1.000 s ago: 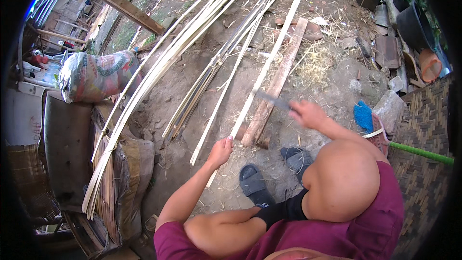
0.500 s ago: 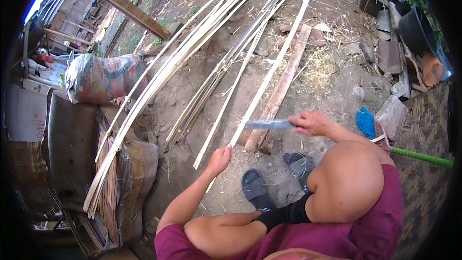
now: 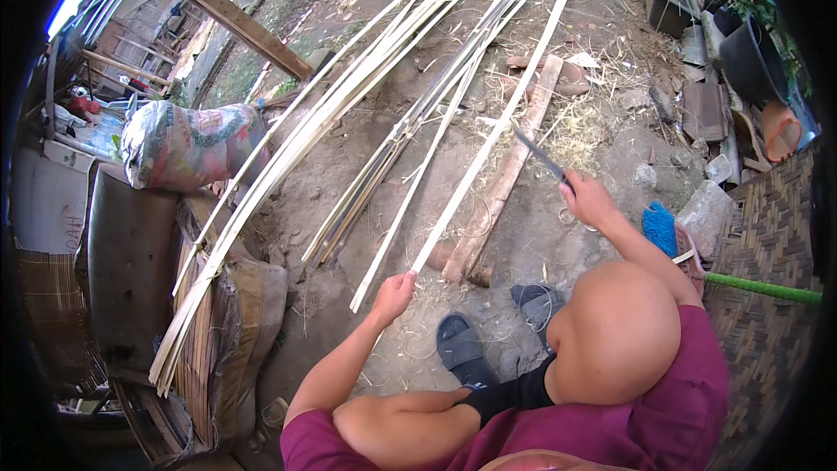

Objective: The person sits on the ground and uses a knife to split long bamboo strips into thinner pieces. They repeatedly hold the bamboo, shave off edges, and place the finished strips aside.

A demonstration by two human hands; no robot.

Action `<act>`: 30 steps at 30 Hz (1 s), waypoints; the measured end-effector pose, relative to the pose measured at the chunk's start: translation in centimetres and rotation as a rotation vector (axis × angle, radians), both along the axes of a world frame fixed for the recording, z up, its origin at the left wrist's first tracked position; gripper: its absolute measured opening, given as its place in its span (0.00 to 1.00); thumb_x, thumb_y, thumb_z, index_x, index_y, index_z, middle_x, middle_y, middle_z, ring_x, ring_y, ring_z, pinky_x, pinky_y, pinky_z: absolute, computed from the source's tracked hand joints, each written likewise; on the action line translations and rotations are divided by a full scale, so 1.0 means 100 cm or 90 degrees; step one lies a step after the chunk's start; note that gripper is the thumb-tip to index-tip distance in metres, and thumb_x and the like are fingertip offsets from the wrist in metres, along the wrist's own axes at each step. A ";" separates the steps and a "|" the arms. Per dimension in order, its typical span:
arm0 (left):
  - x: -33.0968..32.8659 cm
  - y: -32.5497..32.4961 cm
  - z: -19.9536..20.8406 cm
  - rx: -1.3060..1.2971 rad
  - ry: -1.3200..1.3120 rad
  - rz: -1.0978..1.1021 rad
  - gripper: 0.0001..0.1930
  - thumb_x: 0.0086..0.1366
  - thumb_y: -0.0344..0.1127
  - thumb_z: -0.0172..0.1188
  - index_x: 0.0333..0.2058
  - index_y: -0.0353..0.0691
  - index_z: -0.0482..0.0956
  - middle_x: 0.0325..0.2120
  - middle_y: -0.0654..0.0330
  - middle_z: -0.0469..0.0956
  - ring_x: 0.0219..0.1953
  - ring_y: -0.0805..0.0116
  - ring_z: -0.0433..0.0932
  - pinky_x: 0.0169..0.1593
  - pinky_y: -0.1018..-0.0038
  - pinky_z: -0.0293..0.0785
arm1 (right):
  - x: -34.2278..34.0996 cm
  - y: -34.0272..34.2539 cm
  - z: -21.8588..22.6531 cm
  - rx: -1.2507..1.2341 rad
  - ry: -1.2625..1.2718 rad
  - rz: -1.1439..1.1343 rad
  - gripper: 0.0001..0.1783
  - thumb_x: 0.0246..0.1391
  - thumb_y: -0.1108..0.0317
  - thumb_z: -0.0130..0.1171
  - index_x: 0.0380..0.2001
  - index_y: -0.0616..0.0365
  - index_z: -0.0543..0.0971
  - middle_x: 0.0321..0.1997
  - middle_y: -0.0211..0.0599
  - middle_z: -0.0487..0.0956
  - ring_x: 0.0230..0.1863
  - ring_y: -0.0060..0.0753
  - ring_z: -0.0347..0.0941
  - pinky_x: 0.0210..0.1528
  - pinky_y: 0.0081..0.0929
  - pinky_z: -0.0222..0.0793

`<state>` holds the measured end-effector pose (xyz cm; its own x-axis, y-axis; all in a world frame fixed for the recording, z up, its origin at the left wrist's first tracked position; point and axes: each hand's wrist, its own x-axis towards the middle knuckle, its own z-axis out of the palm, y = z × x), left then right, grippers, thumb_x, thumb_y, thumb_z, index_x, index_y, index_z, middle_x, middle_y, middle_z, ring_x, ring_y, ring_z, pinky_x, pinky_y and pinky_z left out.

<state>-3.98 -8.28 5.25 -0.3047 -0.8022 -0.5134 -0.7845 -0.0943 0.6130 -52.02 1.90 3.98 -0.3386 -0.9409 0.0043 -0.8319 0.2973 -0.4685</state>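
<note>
My left hand (image 3: 394, 296) is closed around the near end of a long pale bamboo strip (image 3: 471, 173), which runs away from me toward the top of the view. In my right hand (image 3: 589, 200) is a knife (image 3: 542, 157), gripped by its handle, its dark blade pointing far and left beside the strip. Under the strip's right side lies a worn wooden plank (image 3: 503, 190) on the ground. Left of the held strip rest a single pale strip (image 3: 405, 209) and a bundle of darker strips (image 3: 366, 179).
A bundle of pale strips (image 3: 261, 179) leans over a worn seat (image 3: 253, 323) at the left, near a stuffed sack (image 3: 192, 144). Fibre shavings (image 3: 571, 135) litter the soil. At the right are a blue brush (image 3: 659, 228), a green handle (image 3: 758, 288) and a woven mat (image 3: 767, 366).
My right hand has moved farther away with the knife, whose blade has swung from lying crosswise to pointing away and left. My left hand keeps its hold on the strip, nearly unmoved.
</note>
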 end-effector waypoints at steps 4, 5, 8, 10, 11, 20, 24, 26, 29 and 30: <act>0.016 -0.007 -0.005 -0.053 0.017 0.017 0.29 0.68 0.57 0.54 0.25 0.31 0.77 0.16 0.55 0.74 0.22 0.68 0.71 0.30 0.65 0.69 | 0.046 0.021 0.000 -0.027 -0.051 0.100 0.23 0.63 0.51 0.54 0.57 0.48 0.72 0.38 0.55 0.78 0.38 0.65 0.76 0.40 0.56 0.72; 0.036 -0.007 0.002 -0.082 0.005 0.045 0.30 0.68 0.58 0.55 0.24 0.31 0.77 0.16 0.54 0.74 0.22 0.67 0.71 0.31 0.64 0.69 | 0.070 0.021 -0.009 -0.023 -0.099 0.093 0.24 0.62 0.51 0.55 0.57 0.48 0.73 0.40 0.55 0.78 0.40 0.65 0.76 0.41 0.56 0.72; 0.002 -0.036 0.015 -0.166 0.026 -0.020 0.32 0.65 0.61 0.58 0.24 0.30 0.77 0.17 0.51 0.74 0.22 0.64 0.71 0.31 0.62 0.68 | 0.054 0.047 -0.067 -0.152 -0.145 0.033 0.24 0.61 0.53 0.57 0.56 0.50 0.74 0.43 0.55 0.80 0.45 0.63 0.76 0.45 0.53 0.72; -0.002 -0.053 0.010 -0.193 -0.045 -0.051 0.34 0.64 0.65 0.55 0.28 0.30 0.80 0.25 0.43 0.79 0.30 0.51 0.78 0.38 0.58 0.72 | 0.060 0.061 -0.077 -0.094 -0.165 0.011 0.24 0.60 0.54 0.58 0.56 0.52 0.74 0.43 0.56 0.80 0.46 0.62 0.77 0.46 0.52 0.72; -0.005 -0.057 0.006 -0.202 -0.065 -0.066 0.35 0.64 0.66 0.54 0.29 0.30 0.80 0.27 0.41 0.80 0.33 0.48 0.79 0.40 0.57 0.73 | 0.061 0.066 -0.079 -0.059 -0.152 0.009 0.24 0.60 0.54 0.58 0.56 0.53 0.74 0.43 0.57 0.80 0.46 0.61 0.77 0.46 0.52 0.72; -0.010 -0.082 -0.035 -0.136 -0.142 -0.118 0.32 0.66 0.62 0.53 0.47 0.32 0.77 0.44 0.38 0.79 0.48 0.41 0.78 0.52 0.54 0.73 | 0.081 0.081 -0.076 0.007 -0.118 0.065 0.27 0.61 0.54 0.55 0.61 0.52 0.69 0.48 0.58 0.76 0.47 0.66 0.74 0.49 0.54 0.69; -0.012 -0.079 -0.043 -0.142 -0.111 -0.130 0.30 0.67 0.54 0.55 0.56 0.35 0.69 0.47 0.38 0.78 0.51 0.40 0.77 0.53 0.54 0.73 | 0.085 0.087 -0.099 0.027 -0.004 0.065 0.29 0.61 0.55 0.56 0.61 0.59 0.67 0.47 0.59 0.74 0.45 0.65 0.73 0.46 0.52 0.70; -0.018 -0.076 -0.048 -0.135 -0.098 -0.139 0.28 0.67 0.51 0.56 0.56 0.36 0.67 0.47 0.38 0.77 0.51 0.40 0.76 0.53 0.53 0.73 | 0.082 0.087 -0.098 0.019 -0.020 0.059 0.31 0.61 0.53 0.57 0.61 0.60 0.67 0.47 0.58 0.74 0.45 0.65 0.74 0.45 0.53 0.71; -0.003 -0.071 -0.053 -0.171 -0.129 -0.152 0.25 0.67 0.48 0.56 0.56 0.37 0.68 0.47 0.39 0.77 0.51 0.40 0.76 0.54 0.53 0.73 | 0.095 0.088 -0.099 -0.021 -0.060 0.054 0.31 0.60 0.51 0.57 0.60 0.58 0.68 0.47 0.56 0.74 0.44 0.64 0.75 0.42 0.54 0.71; -0.006 -0.070 -0.053 -0.195 -0.133 -0.158 0.24 0.67 0.47 0.56 0.55 0.38 0.68 0.47 0.39 0.77 0.51 0.40 0.76 0.54 0.52 0.73 | 0.093 0.088 -0.100 -0.037 -0.055 0.055 0.30 0.60 0.51 0.57 0.60 0.58 0.68 0.47 0.56 0.74 0.44 0.64 0.75 0.42 0.55 0.71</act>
